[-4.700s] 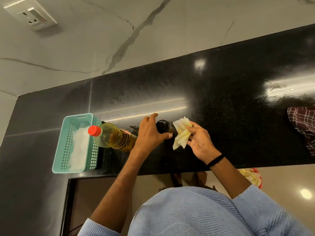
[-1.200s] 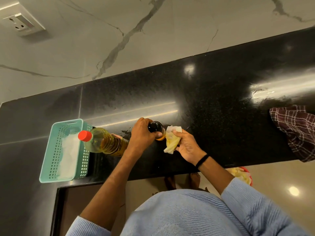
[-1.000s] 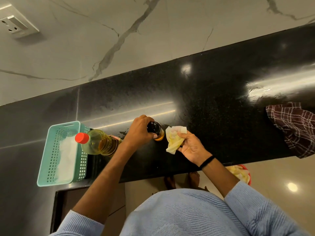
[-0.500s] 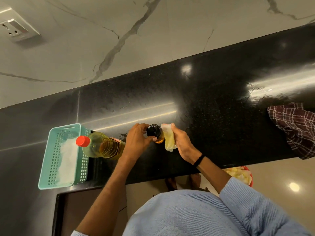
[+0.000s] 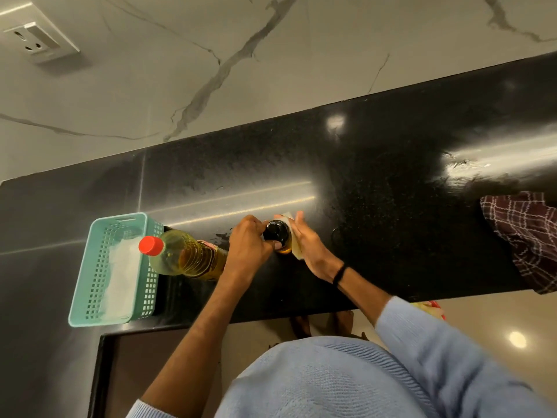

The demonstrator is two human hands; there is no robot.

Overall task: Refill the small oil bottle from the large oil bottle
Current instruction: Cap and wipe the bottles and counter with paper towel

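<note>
The small oil bottle (image 5: 276, 231) with a black cap stands upright on the black counter (image 5: 376, 206), amber oil showing below the cap. My left hand (image 5: 247, 241) grips it from the left. My right hand (image 5: 304, 241) presses a pale yellow tissue (image 5: 297, 250) flat against the bottle's right side; most of the tissue is hidden under the palm. The large oil bottle (image 5: 187, 257), red-capped and holding yellow oil, stands just left of my left wrist.
A teal plastic basket (image 5: 90, 285) with white tissue inside sits left of the large bottle, near the counter's front edge. A dark checked cloth (image 5: 524, 236) hangs over the counter's right end. A red-rimmed bin (image 5: 431, 307) is on the floor below. A wall socket (image 5: 39, 40) is at upper left.
My right hand has brought the tissue from beside the small bottle onto its side and wrapped it there. My left hand has kept hold of the bottle.
</note>
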